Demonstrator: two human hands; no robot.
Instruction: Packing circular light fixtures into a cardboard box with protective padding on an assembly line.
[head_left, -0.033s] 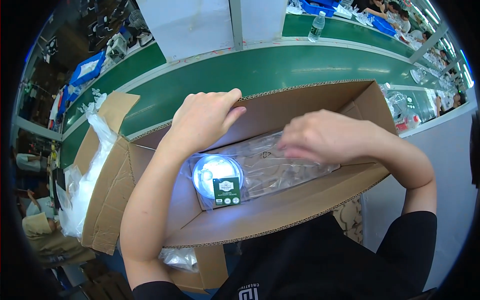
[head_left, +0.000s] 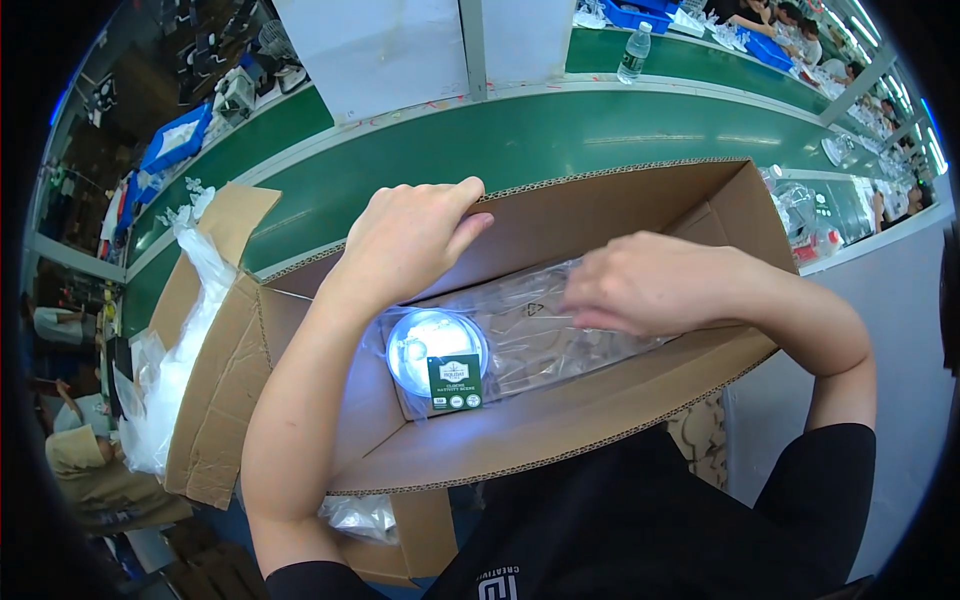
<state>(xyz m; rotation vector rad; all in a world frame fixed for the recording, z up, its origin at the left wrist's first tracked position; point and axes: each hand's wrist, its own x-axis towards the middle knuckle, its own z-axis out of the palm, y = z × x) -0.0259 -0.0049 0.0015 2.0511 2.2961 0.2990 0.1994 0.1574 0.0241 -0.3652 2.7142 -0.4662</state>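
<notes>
A deep cardboard box stands open before me. My left hand grips its far rim, thumb on the inner side and fingers over the edge. Down in the box, a clear plastic bag lies wrinkled along the bottom. At the box's left end sits a round, glowing white-blue light-up item with a green printed tag at its near side. My right hand hangs over the right part of the bag, fingers curled inward and slightly blurred. Whatever its fingertips hold, if anything, is hidden.
Another cardboard box with white plastic bags stands at the left. Behind runs a green work surface, with a water bottle beyond. Blue bins and packed clear plastic items lie farther off. Several people sit at the far right.
My right hand has shifted slightly to the right and down over the plastic bag. My left hand stays on the box rim.
</notes>
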